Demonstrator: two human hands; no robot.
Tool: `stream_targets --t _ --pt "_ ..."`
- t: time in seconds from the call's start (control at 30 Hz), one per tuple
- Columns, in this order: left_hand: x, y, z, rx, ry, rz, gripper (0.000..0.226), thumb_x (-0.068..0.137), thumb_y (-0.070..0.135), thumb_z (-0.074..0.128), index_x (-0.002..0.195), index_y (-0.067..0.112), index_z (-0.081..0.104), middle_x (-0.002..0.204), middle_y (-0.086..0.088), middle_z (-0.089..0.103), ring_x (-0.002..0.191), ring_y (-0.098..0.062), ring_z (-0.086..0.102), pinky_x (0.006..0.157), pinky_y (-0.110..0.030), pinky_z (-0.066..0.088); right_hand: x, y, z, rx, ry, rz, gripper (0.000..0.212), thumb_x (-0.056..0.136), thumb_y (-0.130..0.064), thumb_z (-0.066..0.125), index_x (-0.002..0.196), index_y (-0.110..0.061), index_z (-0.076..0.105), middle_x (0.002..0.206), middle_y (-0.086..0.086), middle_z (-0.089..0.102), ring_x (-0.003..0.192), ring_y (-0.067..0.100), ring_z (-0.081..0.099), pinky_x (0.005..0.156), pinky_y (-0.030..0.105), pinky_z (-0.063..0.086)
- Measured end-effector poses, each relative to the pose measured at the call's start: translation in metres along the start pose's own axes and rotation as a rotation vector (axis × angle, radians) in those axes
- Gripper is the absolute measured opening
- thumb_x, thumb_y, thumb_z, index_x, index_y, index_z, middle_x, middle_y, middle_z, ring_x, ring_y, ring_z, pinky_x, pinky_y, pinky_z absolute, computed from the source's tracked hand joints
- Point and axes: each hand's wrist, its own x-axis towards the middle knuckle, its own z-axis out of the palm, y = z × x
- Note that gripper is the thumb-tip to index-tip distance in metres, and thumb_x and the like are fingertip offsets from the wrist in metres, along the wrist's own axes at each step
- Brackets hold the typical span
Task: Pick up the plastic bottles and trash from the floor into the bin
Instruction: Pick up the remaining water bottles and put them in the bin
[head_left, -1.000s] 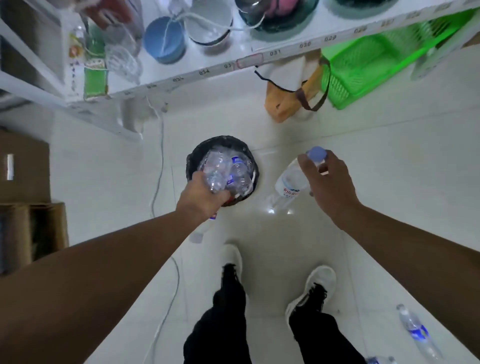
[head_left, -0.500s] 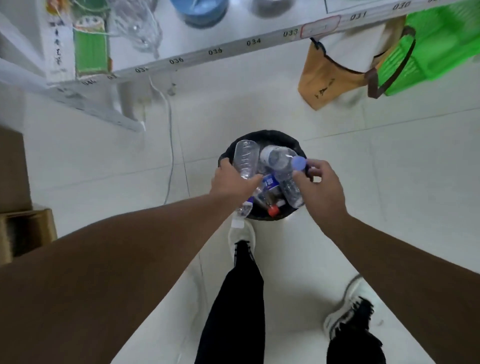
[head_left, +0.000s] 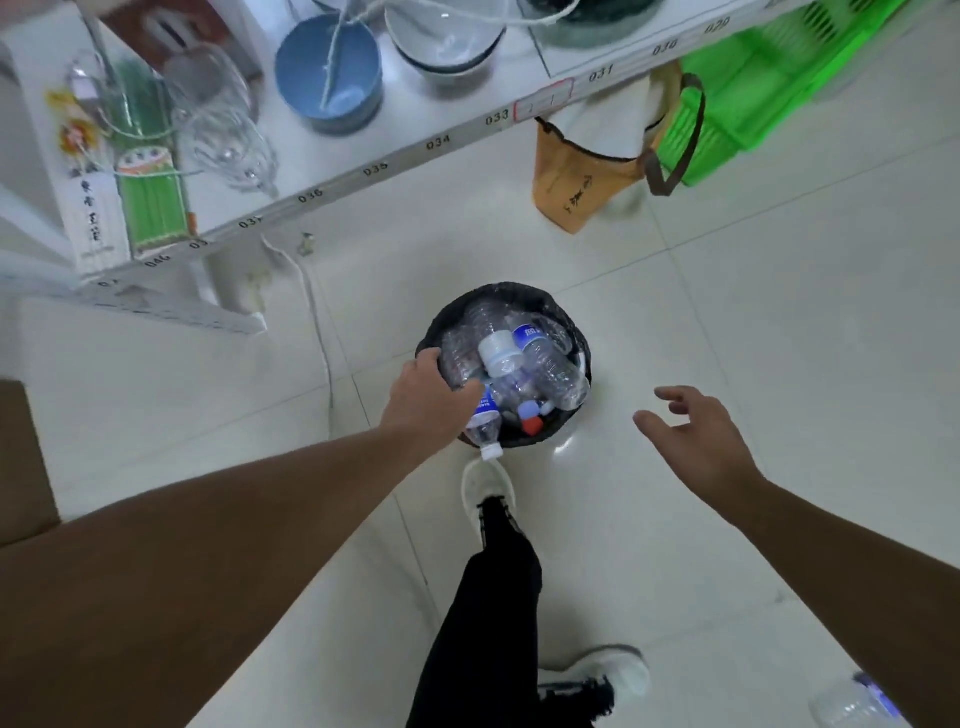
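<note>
A small black-lined bin (head_left: 511, 297) stands on the pale tiled floor, heaped with several clear plastic bottles. My left hand (head_left: 427, 396) is at the bin's near left rim, closed around a clear bottle with a blue label (head_left: 485, 423) whose white cap points down over the near edge. My right hand (head_left: 693, 435) hovers to the right of the bin, fingers spread, holding nothing. Another clear bottle (head_left: 852, 702) lies on the floor at the bottom right corner.
A white shelf (head_left: 363, 171) with bowls, glassware and numbered labels overhangs the floor behind the bin. An orange bag (head_left: 576, 182) and a green basket (head_left: 753, 98) sit at the back right. A white cable (head_left: 317, 322) runs down the floor. My feet stand just below the bin.
My right hand let go of its blue-capped bottle into the bin and drew back to the right, open. My left hand stays at the bin rim with its bottle.
</note>
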Motion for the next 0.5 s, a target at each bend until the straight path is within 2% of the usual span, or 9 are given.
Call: stream_targets --t 0.13,0.2,0.3,0.4,0.5 --pt "-0.024 0.031 0.013 0.083 -0.049 0.110 0.076 0.077 0.061 0.061 0.140 0.018 0.057 0.131 -0.013 0.066 0.114 -0.038 0.067 0.093 -0.051 0.060 -0.029 0.047 -0.028 0.115 0.071 0.096 0.054 0.093 -0.050 0.073 0.143 -0.032 0.061 0.142 0.002 0.055 0.118 0.019 0.059 0.095 0.037 0.046" --pt "-0.045 0.048 0.032 0.114 -0.098 0.144 0.073 0.076 0.059 0.062 0.140 0.024 0.056 0.132 -0.007 0.064 0.113 -0.033 0.067 0.096 -0.052 0.060 -0.055 0.079 -0.040 0.173 0.100 0.127 0.054 0.092 -0.052 0.072 0.142 -0.035 0.060 0.140 0.000 0.055 0.118 0.018 0.060 0.094 0.036 0.045" --pt "-0.079 0.074 0.077 0.204 -0.172 0.228 0.068 0.078 0.053 0.063 0.135 0.016 0.058 0.129 -0.014 0.065 0.117 -0.038 0.066 0.100 -0.057 0.058 -0.101 0.137 -0.059 0.177 0.104 0.149 0.061 0.088 -0.057 0.073 0.144 -0.038 0.058 0.139 -0.003 0.054 0.122 0.017 0.062 0.101 0.040 0.051" --pt "-0.122 0.103 0.132 0.315 -0.225 0.315 0.071 0.083 0.053 0.066 0.140 0.011 0.058 0.141 -0.019 0.062 0.129 -0.041 0.061 0.106 -0.053 0.053 -0.149 0.201 -0.080 0.208 0.138 0.211 0.067 0.084 -0.063 0.073 0.145 -0.040 0.057 0.138 -0.004 0.054 0.124 0.017 0.061 0.108 0.042 0.051" --pt "-0.174 0.129 0.190 0.411 -0.327 0.417 0.076 0.093 0.048 0.069 0.160 0.022 0.045 0.158 -0.010 0.049 0.142 -0.031 0.052 0.115 -0.045 0.045 -0.198 0.263 -0.100 0.317 0.232 0.315 0.067 0.082 -0.065 0.074 0.142 -0.041 0.058 0.137 -0.003 0.056 0.119 0.018 0.063 0.101 0.038 0.052"
